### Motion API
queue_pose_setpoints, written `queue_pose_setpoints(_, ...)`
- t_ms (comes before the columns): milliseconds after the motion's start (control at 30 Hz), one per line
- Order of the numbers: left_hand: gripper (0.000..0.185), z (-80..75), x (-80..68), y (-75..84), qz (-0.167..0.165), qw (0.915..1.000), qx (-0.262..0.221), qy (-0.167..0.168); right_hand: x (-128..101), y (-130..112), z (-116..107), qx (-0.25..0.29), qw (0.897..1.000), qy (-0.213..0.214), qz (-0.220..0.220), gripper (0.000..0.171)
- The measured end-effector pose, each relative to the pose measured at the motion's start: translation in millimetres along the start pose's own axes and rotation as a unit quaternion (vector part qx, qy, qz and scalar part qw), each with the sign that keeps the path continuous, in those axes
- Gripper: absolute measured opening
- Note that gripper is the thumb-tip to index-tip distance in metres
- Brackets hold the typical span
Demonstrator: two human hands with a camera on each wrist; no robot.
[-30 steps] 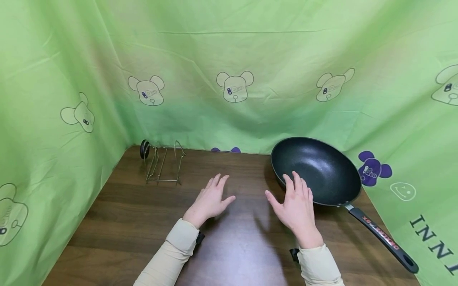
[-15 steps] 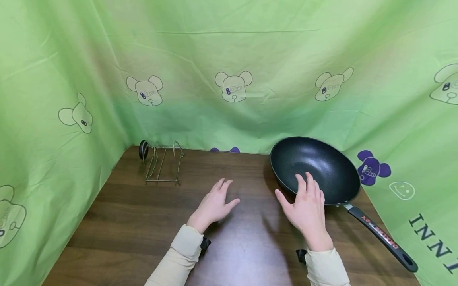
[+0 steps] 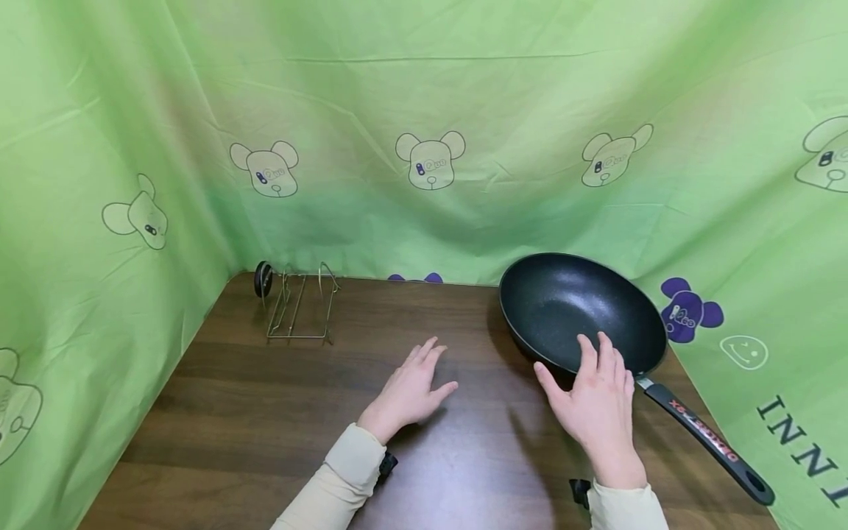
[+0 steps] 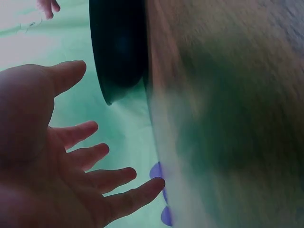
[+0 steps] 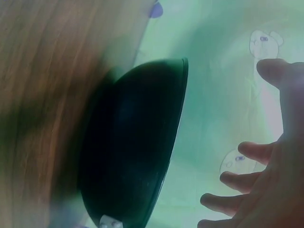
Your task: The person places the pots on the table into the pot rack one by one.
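A black wok (image 3: 563, 302) stands at the back right of the wooden table, its dark handle (image 3: 709, 442) pointing to the front right. My right hand (image 3: 599, 405) hovers at the near side of the wok, fingers spread and holding nothing; the right wrist view shows the wok (image 5: 133, 142) apart from the fingers. Over the middle of the table is my left hand (image 3: 407, 390), its fingers extended and nothing in them. In the left wrist view, the left palm (image 4: 28, 156) faces the camera, with the wok's side (image 4: 116, 47) beyond it.
A thin wire rack (image 3: 298, 305) with a round black disc (image 3: 263, 279) at its corner sits at the back left. Green printed cloth (image 3: 424, 88) hangs along the back and both sides of the brown table (image 3: 218, 419).
Both hands have drifted right and slightly toward the front, the right hand more than the left. Neither has taken hold of anything; the wok and rack stay in place.
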State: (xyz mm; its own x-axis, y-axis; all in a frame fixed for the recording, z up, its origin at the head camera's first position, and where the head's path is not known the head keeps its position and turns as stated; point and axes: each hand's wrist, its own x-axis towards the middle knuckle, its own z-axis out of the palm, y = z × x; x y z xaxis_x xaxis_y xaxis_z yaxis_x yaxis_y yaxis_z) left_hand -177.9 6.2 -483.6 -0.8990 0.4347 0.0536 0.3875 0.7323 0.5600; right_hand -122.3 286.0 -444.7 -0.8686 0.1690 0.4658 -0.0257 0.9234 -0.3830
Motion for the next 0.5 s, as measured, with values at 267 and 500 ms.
queue_pose_setpoints(267,0.065,7.3,-1.7,6.7,0.024,0.9997,-0.004,-0.004,-8,11,-8,-0.011,0.999,-0.006,0.033,0.085)
queue_pose_setpoints(500,0.066,13.7,-1.8,12.5,0.04,0.9991,-0.01,-0.004,-14,22,-15,-0.018,0.998,-0.008,0.056,0.085)
